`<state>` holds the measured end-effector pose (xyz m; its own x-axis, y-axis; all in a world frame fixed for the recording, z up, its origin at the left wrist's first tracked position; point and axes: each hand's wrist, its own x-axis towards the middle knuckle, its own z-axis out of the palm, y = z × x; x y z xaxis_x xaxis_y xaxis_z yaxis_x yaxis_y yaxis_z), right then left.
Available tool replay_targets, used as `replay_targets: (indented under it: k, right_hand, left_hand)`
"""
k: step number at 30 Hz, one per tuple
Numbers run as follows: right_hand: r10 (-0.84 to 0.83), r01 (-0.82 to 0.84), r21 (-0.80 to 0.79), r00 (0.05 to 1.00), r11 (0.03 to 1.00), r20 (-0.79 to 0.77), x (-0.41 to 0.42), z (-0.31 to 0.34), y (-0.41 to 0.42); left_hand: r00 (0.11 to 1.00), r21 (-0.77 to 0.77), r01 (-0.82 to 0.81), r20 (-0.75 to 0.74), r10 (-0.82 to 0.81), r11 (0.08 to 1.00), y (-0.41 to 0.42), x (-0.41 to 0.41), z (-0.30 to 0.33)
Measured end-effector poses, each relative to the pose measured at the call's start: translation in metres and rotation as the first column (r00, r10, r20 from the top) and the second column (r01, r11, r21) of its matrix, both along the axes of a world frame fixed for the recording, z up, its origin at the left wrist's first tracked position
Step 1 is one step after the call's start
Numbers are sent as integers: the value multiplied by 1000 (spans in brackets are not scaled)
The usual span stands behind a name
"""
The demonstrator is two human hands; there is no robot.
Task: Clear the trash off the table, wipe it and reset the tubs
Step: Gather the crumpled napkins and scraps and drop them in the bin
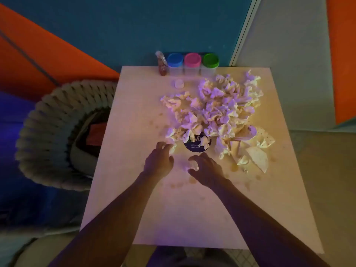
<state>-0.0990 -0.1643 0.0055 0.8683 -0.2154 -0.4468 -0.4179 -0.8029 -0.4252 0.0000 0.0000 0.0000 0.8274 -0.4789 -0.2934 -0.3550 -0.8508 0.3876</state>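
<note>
Crumpled napkins (213, 106) are heaped right of centre on the surface (134, 209); three lidded tubs (192, 62) line its top edge. Left hand (159, 160) grip is loosely spread over a napkin edge. Right hand (206, 169) grip pinches a small scrap.

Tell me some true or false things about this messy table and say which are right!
1. Three tubs stand at the table's far edge, lids blue, pink and green. True.
2. The crumpled napkins are all in the woven basket. False: they are piled on the table.
3. The right hand pinches a small white scrap. True.
4. The sauce bottle lies by the table's near edge. False: it stands beside the blue-lidded tub.
</note>
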Motion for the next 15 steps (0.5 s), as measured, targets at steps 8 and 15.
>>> replay_targets:
  k: [8,15]
  right_hand:
    - [-33,24,-108,996,994,-87,6,-27,23]
    - [-98,96,-91,995,991,-11,13,-38,33]
  left_hand:
    - [998,14,64,28,-65,998,-3,22,-25]
    - [982,112,176,50,-182,978,-5,38,-30]
